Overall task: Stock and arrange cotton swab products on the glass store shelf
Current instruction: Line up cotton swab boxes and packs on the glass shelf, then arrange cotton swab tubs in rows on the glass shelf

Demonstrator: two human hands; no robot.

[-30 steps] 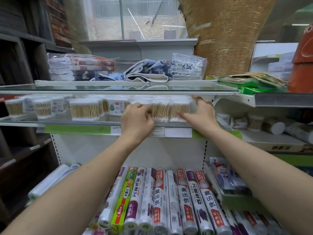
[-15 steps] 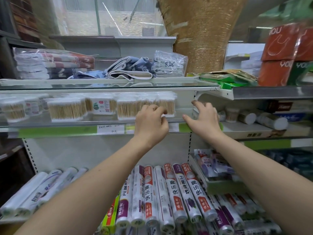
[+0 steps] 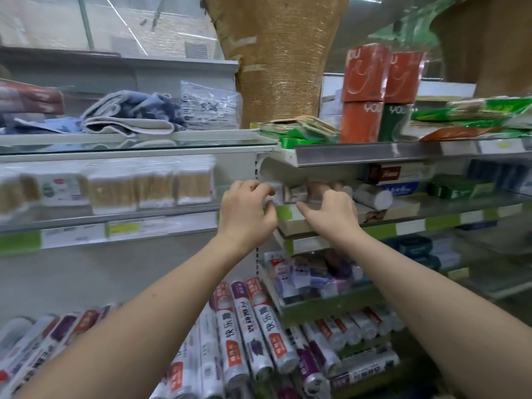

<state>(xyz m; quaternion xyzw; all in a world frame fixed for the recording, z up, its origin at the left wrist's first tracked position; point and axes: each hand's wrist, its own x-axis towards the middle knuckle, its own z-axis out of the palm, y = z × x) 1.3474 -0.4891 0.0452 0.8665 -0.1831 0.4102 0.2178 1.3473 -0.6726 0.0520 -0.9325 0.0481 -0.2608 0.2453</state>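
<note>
Glass shelf point(image 3: 115, 217) with a row of cotton swab packs point(image 3: 152, 185) on top.

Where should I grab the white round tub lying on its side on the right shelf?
Judging by its pose, hold the white round tub around its curved middle, coming from the front and a little above. It lies tipped over with its flat round end facing out, so fingers can wrap its sides; the flat end gives nothing to pinch.
</note>
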